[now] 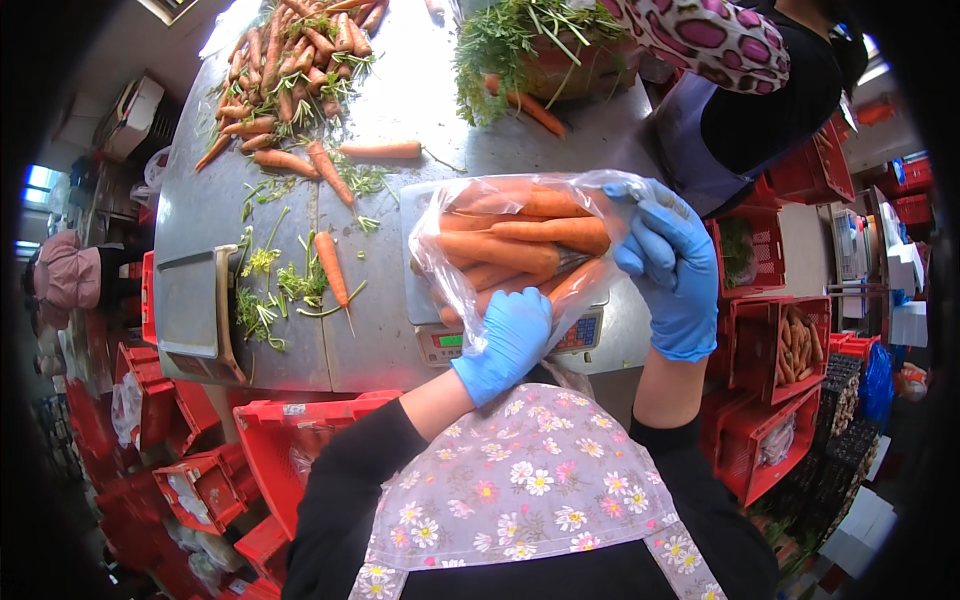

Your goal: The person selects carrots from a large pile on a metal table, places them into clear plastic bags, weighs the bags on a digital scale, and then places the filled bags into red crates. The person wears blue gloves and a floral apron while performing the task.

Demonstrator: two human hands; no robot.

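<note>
A clear plastic bag (471, 304) full of orange carrots (510, 251) lies on a digital scale (437, 339), whose keypad and green display show at its near edge. My left hand (506, 341), in a blue glove, is closed on the near edge of the bag. My right hand (667, 259), gloved in blue too, pinches the bag's right side between thumb and fingers. A single carrot (332, 270) and cut green tops (300, 281) lie on the metal table left of the scale.
A heap of carrots (292, 67) covers the table's far left. Carrot greens (495, 60) top a container at the far side, near a co-worker (757, 112). A second scale (191, 304) stands at the left edge. Red crates (300, 420) surround the table.
</note>
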